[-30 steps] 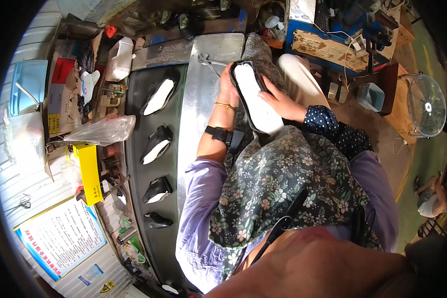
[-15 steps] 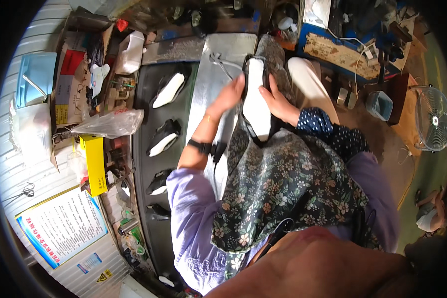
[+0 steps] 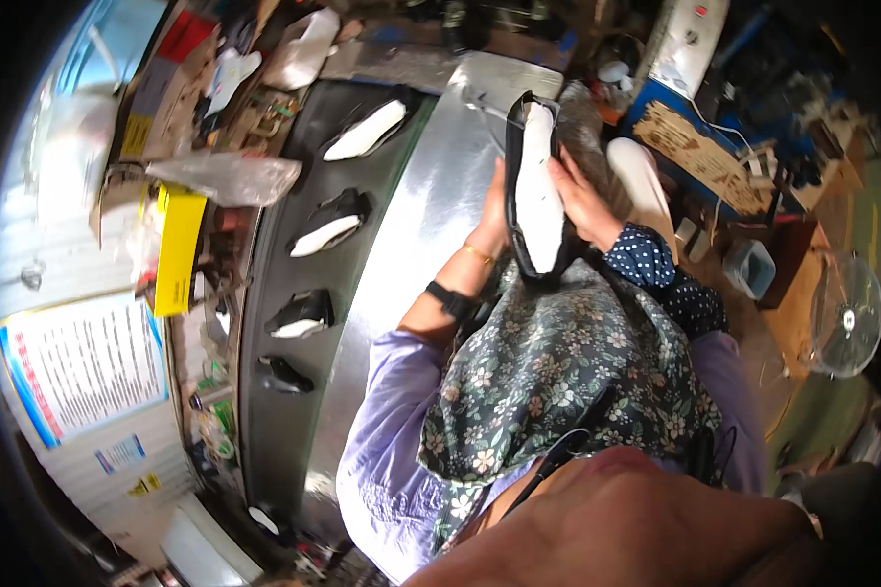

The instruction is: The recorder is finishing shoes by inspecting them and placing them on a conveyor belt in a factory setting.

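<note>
Upright over my lap is a black shoe upper (image 3: 517,205) with its white sole side (image 3: 538,186) turned up toward me. My left hand (image 3: 496,207) is against its left side, most of the fingers hidden behind the shoe. From the right, my right hand (image 3: 585,205) grips the other edge, thumb and fingers along the rim. Just left of them lies a bare metal worktop (image 3: 421,196). A thin grey cord (image 3: 482,110) rests at its far end, close to the shoe's tip.
To the left, a dark belt (image 3: 264,264) carries several black shoes with white undersides, such as one shoe (image 3: 367,132) at its far end. A yellow box (image 3: 179,252) and a plastic bag (image 3: 230,181) sit beyond it. At right are a fan (image 3: 845,318) and a clear tub (image 3: 751,266).
The whole view has shifted and turned, so the belt and shoes look displaced. On the held shoe, my left hand now sits lower along its left side. Both hands stay on it.
</note>
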A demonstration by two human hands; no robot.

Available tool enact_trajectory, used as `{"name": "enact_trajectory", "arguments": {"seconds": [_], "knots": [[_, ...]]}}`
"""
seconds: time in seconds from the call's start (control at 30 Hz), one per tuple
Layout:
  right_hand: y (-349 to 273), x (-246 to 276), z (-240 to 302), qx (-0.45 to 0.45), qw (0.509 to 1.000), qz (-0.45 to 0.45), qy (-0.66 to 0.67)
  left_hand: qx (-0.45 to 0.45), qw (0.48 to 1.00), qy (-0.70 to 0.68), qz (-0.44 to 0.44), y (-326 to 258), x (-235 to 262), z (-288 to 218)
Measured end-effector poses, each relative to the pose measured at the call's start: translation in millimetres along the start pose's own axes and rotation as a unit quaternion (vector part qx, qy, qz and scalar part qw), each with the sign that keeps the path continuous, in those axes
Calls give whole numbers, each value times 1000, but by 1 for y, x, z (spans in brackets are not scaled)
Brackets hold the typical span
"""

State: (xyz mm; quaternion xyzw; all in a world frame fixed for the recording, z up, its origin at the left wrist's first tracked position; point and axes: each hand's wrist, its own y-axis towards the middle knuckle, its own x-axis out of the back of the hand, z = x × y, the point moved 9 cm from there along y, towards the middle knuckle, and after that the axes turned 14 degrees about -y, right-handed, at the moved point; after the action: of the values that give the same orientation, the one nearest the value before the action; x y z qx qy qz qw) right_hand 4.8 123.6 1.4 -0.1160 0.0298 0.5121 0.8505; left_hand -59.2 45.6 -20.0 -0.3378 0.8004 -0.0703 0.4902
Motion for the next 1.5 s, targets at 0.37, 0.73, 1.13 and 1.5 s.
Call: {"name": "enact_trajectory", "arguments": {"seconds": [0.37,0.73,1.13,1.5], "knots": [[-41,-4,38,40,978,106,-174,41,978,-195,-55,24,-3,16],[-13,20,5,45,962,21,-269,83,974,-206,-48,59,26,30],[-53,37,68,107,953,36,-280,39,981,-176,-77,37,-27,38],[-145,320,284,227,782,-358,-457,22,930,301,209,12,-99,53]]}}
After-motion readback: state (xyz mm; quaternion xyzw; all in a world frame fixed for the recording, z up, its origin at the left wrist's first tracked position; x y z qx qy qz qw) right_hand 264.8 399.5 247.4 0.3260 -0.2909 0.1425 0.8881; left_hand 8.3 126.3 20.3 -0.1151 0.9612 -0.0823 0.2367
